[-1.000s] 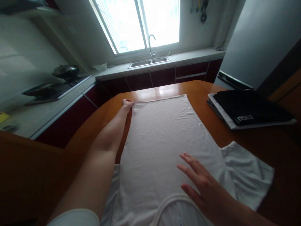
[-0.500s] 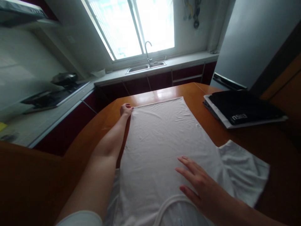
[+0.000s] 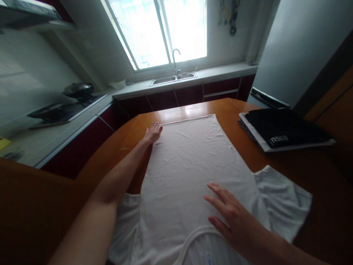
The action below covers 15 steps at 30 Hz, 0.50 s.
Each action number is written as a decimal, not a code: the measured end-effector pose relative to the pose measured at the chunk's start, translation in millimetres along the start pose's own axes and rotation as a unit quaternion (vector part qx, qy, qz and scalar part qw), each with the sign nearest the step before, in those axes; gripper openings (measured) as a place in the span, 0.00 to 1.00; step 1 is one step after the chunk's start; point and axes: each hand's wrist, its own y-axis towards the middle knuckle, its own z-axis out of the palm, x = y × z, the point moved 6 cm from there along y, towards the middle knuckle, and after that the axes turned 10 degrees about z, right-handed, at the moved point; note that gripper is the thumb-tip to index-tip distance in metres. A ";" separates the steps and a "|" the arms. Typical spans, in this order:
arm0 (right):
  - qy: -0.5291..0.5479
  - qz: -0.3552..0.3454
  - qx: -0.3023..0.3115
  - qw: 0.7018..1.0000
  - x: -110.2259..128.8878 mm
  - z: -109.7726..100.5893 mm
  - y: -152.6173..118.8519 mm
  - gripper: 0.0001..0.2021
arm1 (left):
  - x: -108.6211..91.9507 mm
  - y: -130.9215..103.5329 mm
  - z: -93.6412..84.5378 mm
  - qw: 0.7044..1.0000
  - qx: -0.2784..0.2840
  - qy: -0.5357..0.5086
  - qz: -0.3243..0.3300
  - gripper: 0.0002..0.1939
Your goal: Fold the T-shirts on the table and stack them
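A white T-shirt (image 3: 190, 158) lies spread on the orange-brown wooden table (image 3: 110, 151), its neckline toward me and its hem at the far side. My left hand (image 3: 154, 133) rests at the far left corner of the hem, fingers extended and holding nothing. Over the upper part of the shirt, near the neckline, is my right hand (image 3: 228, 209), its fingers spread. Whether its fingertips press on the fabric cannot be told. Both short sleeves stick out to the sides, the left one partly behind my left arm.
Folded clothes (image 3: 286, 129), black on top, lie at the table's right. Beyond the table are a counter with a sink (image 3: 172, 79) and faucet under a window. A stove with a pan (image 3: 78, 90) stands left, a fridge (image 3: 300, 48) right.
My left hand has let go of the hem corner; its fingers have opened and it has shifted slightly right onto the shirt's edge. More of the left sleeve shows. My right hand has hardly moved.
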 end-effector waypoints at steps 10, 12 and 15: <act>0.006 0.000 0.016 1.000 5.0 -3.9 -1.2 0.21 | -3.7 -48.4 17.1 0.997 0.072 0.029 0.029 0.42; 0.008 0.000 0.022 1.000 6.4 -4.2 -1.6 0.21 | -5.2 -48.7 15.4 0.997 0.063 0.024 0.026 0.41; 0.011 0.000 0.021 1.000 7.8 -7.0 -1.9 0.21 | -4.7 -48.4 13.5 0.998 0.055 0.024 0.029 0.40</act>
